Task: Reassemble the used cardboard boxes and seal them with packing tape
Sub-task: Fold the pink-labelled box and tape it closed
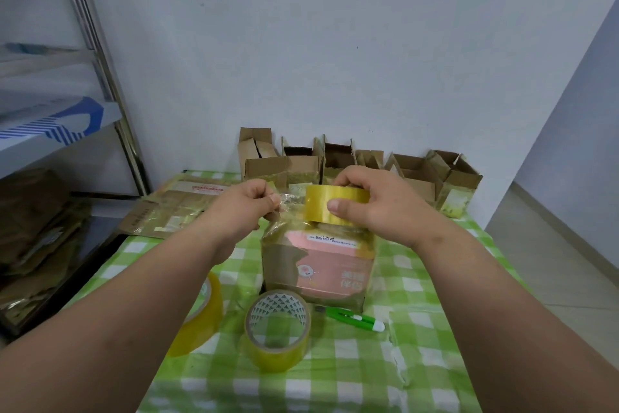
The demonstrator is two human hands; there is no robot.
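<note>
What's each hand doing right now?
Left hand: pinching the pulled-out tape end.
Right hand: gripping the tape roll above the box.

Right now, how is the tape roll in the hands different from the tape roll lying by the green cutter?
The held tape roll is up above the pink box, gripped by the right hand, while the left hand pinches its pulled-out strip. The lying tape roll rests on the checked tablecloth beside the green cutter, untouched, and you can see its patterned core. Both are yellowish clear packing tape.
</note>
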